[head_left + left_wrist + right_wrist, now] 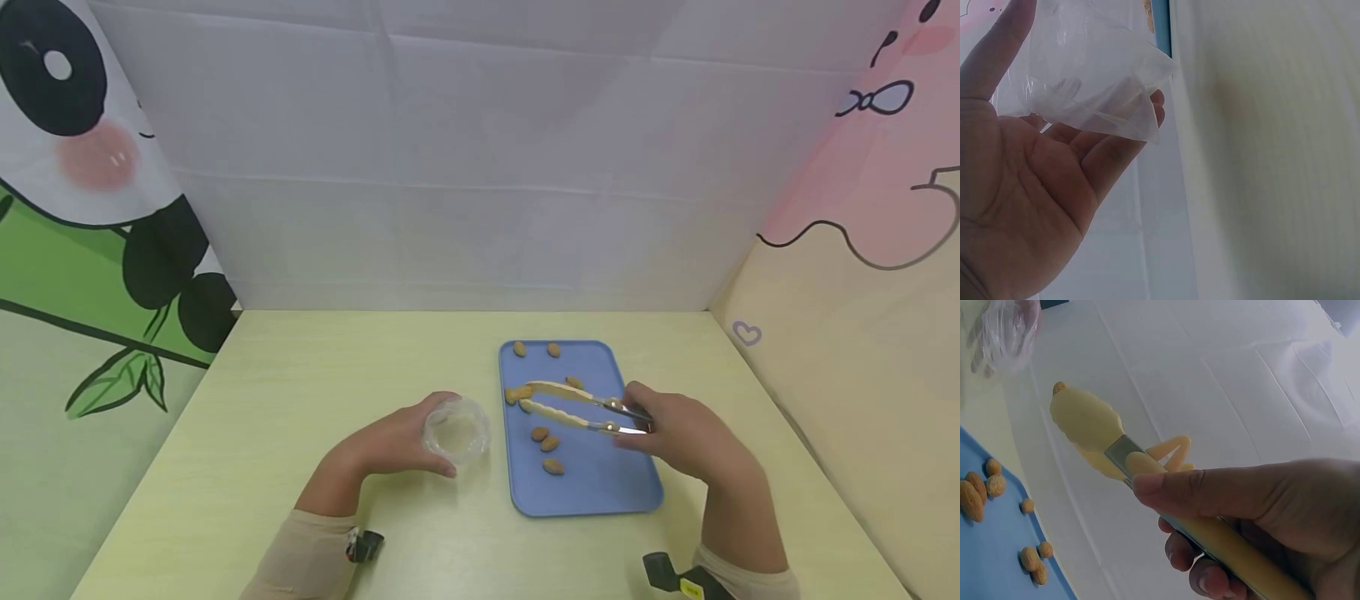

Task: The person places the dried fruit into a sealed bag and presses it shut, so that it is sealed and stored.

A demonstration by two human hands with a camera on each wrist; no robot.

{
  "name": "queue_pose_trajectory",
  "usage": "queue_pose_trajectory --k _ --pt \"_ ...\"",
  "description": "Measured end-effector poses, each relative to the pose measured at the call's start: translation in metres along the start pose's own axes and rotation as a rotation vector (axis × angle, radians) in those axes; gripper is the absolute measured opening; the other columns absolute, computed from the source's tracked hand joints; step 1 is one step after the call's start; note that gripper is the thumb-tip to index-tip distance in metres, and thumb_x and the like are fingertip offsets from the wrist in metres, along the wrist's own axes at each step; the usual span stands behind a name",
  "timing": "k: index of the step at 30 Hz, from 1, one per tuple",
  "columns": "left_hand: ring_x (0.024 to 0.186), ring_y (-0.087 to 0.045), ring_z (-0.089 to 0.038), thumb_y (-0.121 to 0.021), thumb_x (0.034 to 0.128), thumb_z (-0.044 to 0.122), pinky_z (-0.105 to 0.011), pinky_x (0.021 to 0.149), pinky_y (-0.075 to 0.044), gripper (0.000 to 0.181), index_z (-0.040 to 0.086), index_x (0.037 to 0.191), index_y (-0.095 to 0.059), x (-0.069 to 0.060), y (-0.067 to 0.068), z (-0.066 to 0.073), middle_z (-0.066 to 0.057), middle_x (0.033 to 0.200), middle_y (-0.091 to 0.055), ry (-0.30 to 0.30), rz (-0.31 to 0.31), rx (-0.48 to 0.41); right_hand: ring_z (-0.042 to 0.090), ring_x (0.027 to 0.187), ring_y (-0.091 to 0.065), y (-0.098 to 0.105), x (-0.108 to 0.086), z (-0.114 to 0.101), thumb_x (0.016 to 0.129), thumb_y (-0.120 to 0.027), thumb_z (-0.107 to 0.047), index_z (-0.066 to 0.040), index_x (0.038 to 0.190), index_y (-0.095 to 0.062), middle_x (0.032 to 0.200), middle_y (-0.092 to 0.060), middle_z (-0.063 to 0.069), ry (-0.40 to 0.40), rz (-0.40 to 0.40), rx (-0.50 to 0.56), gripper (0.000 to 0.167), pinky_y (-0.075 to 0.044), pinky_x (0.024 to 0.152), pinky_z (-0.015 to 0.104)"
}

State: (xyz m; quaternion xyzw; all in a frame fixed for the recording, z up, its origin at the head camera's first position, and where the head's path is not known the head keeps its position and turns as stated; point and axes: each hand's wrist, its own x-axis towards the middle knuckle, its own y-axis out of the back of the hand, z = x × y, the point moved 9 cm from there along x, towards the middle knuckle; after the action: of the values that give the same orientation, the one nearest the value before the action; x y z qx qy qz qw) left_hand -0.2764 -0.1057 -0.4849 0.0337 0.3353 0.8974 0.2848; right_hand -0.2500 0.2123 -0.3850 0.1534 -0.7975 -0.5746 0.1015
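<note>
My left hand (401, 435) has its thumb and fingers curved round a clear plastic bag (456, 430) with a round opening, left of the blue tray (600, 483). The left wrist view shows the thin, crinkled bag (1097, 81) against the fingers of that hand (1035, 187). Over the tray, my right hand (686, 429) grips tongs (558, 388) with cream, wavy tips pointing left. An almond (1059, 387) shows at the tongs' tip (1085, 419) in the right wrist view; whether it is pinched, I cannot tell. Several almonds (553, 467) lie scattered on the tray.
The pale table (300, 375) extends round the tray and both hands. A white cloth wall (480, 242) stands at the back, with printed panels on the left (90, 250) and right (847, 333).
</note>
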Motion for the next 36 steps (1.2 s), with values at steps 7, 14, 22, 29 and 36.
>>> queue_pose_trajectory --k 7,14,22,29,36 --pt "0.114 -0.055 -0.026 -0.089 0.0658 0.043 -0.047 0.094 -0.043 0.1 0.027 0.147 -0.033 0.0 0.001 0.0 -0.007 0.135 -0.055 -0.01 0.007 0.008 0.005 0.06 -0.041 -0.005 0.004 -0.021 0.082 -0.077 -0.04 -0.027 0.091 -0.05 0.068 -0.046 -0.012 0.047 0.005 0.003 0.032 -0.034 0.056 0.025" --pt "0.111 -0.056 -0.027 -0.089 0.0672 0.042 -0.046 0.092 -0.044 0.099 0.025 0.148 -0.033 0.0 0.0 0.001 -0.007 0.131 -0.057 -0.015 -0.005 -0.014 0.004 0.058 -0.041 -0.013 0.009 -0.039 0.082 -0.077 -0.04 -0.029 0.088 -0.047 0.066 -0.045 -0.014 0.1 0.001 0.028 0.032 -0.034 0.054 0.024" --pt "0.099 -0.057 -0.019 -0.088 0.069 0.042 -0.044 0.087 -0.046 0.098 0.029 0.148 -0.032 0.003 -0.002 0.0 -0.006 0.123 -0.06 -0.022 -0.018 -0.014 0.003 0.056 -0.038 -0.021 0.013 -0.051 0.082 -0.076 -0.044 -0.03 0.085 -0.045 0.065 -0.043 -0.017 0.134 0.012 0.009 0.034 -0.033 0.052 0.023" --pt "0.097 -0.056 -0.016 -0.087 0.0697 0.043 -0.044 0.087 -0.046 0.095 0.035 0.146 -0.032 0.003 -0.003 -0.002 -0.001 0.123 -0.058 -0.013 -0.022 0.008 0.003 0.055 -0.038 -0.029 0.017 -0.057 0.081 -0.077 -0.045 -0.03 0.084 -0.045 0.064 -0.044 -0.017 0.125 0.002 -0.005 0.035 -0.033 0.051 0.024" --pt "0.096 -0.055 -0.015 -0.088 0.069 0.043 -0.043 0.086 -0.045 0.095 0.034 0.146 -0.033 0.003 -0.003 -0.001 0.006 0.12 -0.057 -0.013 -0.017 0.008 0.003 0.055 -0.038 -0.036 0.021 -0.063 0.08 -0.077 -0.046 -0.03 0.083 -0.045 0.064 -0.044 -0.016 0.138 -0.001 -0.026 0.036 -0.033 0.05 0.024"
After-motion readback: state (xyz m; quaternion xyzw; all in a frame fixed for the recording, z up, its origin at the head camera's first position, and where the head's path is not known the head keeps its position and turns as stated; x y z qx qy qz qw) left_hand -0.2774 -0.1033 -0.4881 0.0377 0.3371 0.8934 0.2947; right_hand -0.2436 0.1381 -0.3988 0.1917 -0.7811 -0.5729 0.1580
